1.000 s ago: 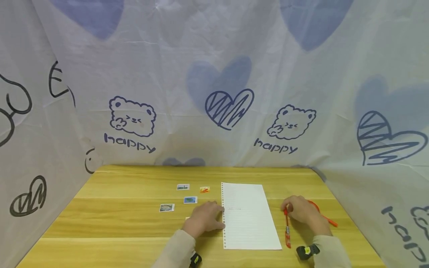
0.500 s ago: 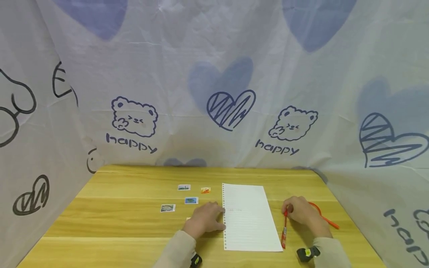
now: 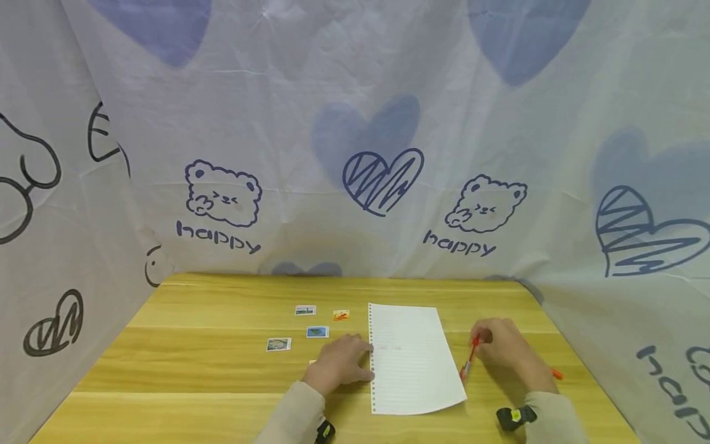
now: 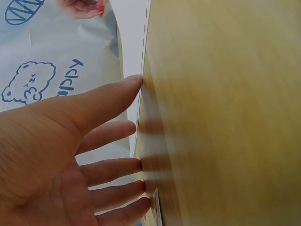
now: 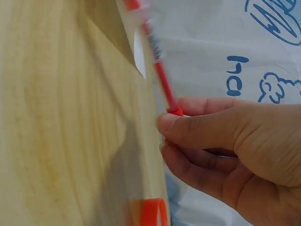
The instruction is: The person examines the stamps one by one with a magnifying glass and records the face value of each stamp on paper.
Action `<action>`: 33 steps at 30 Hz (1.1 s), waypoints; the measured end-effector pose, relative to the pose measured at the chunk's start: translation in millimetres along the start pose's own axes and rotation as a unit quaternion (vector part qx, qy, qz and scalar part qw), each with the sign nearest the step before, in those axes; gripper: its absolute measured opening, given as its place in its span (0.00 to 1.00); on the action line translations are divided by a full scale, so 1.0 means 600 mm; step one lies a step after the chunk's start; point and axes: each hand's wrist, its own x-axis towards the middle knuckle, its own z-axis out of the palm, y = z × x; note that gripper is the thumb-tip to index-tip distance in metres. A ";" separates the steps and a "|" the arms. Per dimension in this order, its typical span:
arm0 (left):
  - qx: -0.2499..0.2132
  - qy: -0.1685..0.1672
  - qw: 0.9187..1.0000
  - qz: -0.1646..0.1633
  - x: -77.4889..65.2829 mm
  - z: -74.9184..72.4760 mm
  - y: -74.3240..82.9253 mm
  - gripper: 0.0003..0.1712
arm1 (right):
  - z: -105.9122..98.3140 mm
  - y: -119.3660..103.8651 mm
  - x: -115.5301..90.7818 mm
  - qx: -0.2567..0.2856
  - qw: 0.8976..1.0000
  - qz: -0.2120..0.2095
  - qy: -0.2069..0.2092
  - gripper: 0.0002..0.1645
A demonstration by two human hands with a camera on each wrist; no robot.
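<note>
A white lined sheet of paper (image 3: 416, 370) with punched holes down its left side lies on the wooden table (image 3: 166, 370); its lower right corner is lifted a little. My left hand (image 3: 339, 362) rests at the punched edge, thumb and fingers spread, fingertips right at the paper in the left wrist view. Between thumb and fingers, my right hand (image 3: 503, 346) pinches one end of a slim red pen (image 5: 162, 77). The pen slants toward the sheet's lower right, its far end overlapping the paper's edge in the head view.
Several small stamp-like pictures, among them a blue one (image 3: 318, 332) and a yellow-and-red one (image 3: 341, 315), lie left of the sheet. An orange-red ring (image 5: 154, 212) with a handle (image 3: 557, 374) is mostly behind the right hand. A printed cloth (image 3: 310, 234) hangs around the table.
The pen's near end has swung left and up to the sheet's edge as my right hand rose slightly. The sheet's lower right corner has lifted. My left hand has stayed put.
</note>
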 end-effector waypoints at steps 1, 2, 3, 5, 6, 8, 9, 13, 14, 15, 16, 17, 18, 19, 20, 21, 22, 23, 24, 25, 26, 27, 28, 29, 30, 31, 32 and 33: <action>0.000 0.000 1.000 0.000 0.000 0.000 0.000 0.30 | -0.002 0.000 0.000 -0.002 1.000 -0.003 0.008 0.13; -0.001 0.000 1.000 -0.001 0.000 0.000 -0.001 0.30 | -0.004 0.000 0.001 -0.005 1.000 -0.005 0.015 0.13; -0.002 -0.001 1.000 -0.002 0.001 0.000 -0.001 0.30 | -0.006 -0.001 0.001 -0.008 1.000 -0.008 0.021 0.13; -0.005 -0.001 1.000 -0.005 0.001 0.001 -0.002 0.31 | -0.009 -0.004 0.002 -0.012 0.999 -0.014 0.029 0.12; -0.006 -0.001 1.000 -0.006 0.002 0.001 -0.002 0.31 | -0.010 -0.006 0.003 -0.011 0.999 -0.014 0.029 0.12; -0.007 0.000 1.000 -0.008 0.002 0.002 -0.002 0.31 | -0.011 -0.010 0.004 -0.002 1.000 -0.014 0.026 0.11; -0.006 0.000 1.000 -0.009 0.002 0.003 -0.002 0.31 | -0.011 -0.013 0.005 0.003 1.000 -0.013 0.024 0.10; -0.002 -0.001 1.000 -0.007 0.004 0.004 -0.003 0.31 | -0.007 -0.025 0.009 0.027 0.999 -0.018 0.013 0.09; -0.002 -0.002 1.000 -0.006 0.004 0.004 -0.003 0.31 | -0.006 -0.028 0.010 0.033 0.999 -0.023 0.010 0.09; -0.003 -0.003 1.000 -0.006 0.004 0.004 -0.003 0.31 | -0.005 -0.031 0.012 0.039 0.999 -0.029 0.009 0.09; -0.002 -0.003 1.000 -0.004 0.004 0.004 -0.003 0.31 | -0.004 -0.034 0.013 0.045 0.998 -0.035 0.007 0.09; -0.002 -0.003 1.000 -0.004 0.004 0.004 -0.003 0.31 | -0.002 -0.037 0.015 0.052 0.998 -0.042 0.005 0.08; -0.003 -0.003 1.000 -0.003 0.004 0.004 -0.002 0.31 | -0.001 -0.039 0.018 0.056 0.997 -0.050 0.006 0.08; -0.003 -0.003 1.000 -0.003 0.004 0.003 -0.002 0.31 | 0.002 -0.042 0.021 0.063 0.996 -0.056 0.004 0.08; -0.003 -0.003 1.000 -0.003 0.004 0.003 -0.003 0.31 | 0.005 -0.046 0.025 0.067 0.996 -0.061 0.002 0.08; -0.003 -0.003 1.000 -0.003 0.003 0.002 -0.003 0.31 | 0.008 -0.050 0.029 0.077 0.995 -0.062 0.000 0.08; -0.003 -0.003 1.000 -0.002 0.003 0.002 -0.003 0.31 | 0.012 -0.054 0.033 0.090 0.994 -0.061 -0.003 0.07; -0.003 -0.003 1.000 -0.003 0.003 0.001 -0.003 0.31 | 0.015 -0.058 0.036 0.102 0.993 -0.057 -0.005 0.07; -0.003 -0.003 1.000 -0.003 0.003 0.001 -0.003 0.31 | 0.020 -0.063 0.040 0.113 0.992 -0.052 -0.007 0.06; -0.002 -0.004 1.000 -0.003 0.003 0.001 -0.003 0.31 | 0.024 -0.068 0.044 0.127 0.991 -0.042 -0.012 0.05; -0.001 -0.004 1.000 -0.003 0.003 0.002 -0.003 0.31 | 0.027 -0.073 0.047 0.141 0.989 -0.034 -0.016 0.04; 0.000 -0.005 1.000 -0.003 0.003 0.002 -0.003 0.31 | 0.031 -0.077 0.051 0.153 0.988 -0.024 -0.020 0.04; 0.000 -0.005 1.000 -0.003 0.003 0.003 -0.004 0.31 | 0.034 -0.082 0.054 0.161 0.987 -0.013 -0.024 0.04; 0.000 -0.005 1.000 -0.003 0.004 0.004 -0.004 0.31 | 0.037 -0.086 0.057 0.165 0.986 -0.006 -0.026 0.04; 0.001 -0.004 1.000 -0.003 0.004 0.004 -0.004 0.31 | 0.040 -0.089 0.060 0.170 0.985 -0.002 -0.029 0.05; 0.000 -0.004 1.000 -0.003 0.004 0.005 -0.005 0.31 | 0.043 -0.092 0.063 0.175 0.984 0.000 -0.032 0.05; 0.000 -0.004 1.000 -0.002 0.004 0.005 -0.005 0.31 | 0.046 -0.095 0.065 0.182 0.983 0.000 -0.034 0.06; -0.001 -0.004 1.000 -0.002 0.004 0.005 -0.005 0.31 | 0.048 -0.097 0.068 0.187 0.982 0.000 -0.035 0.06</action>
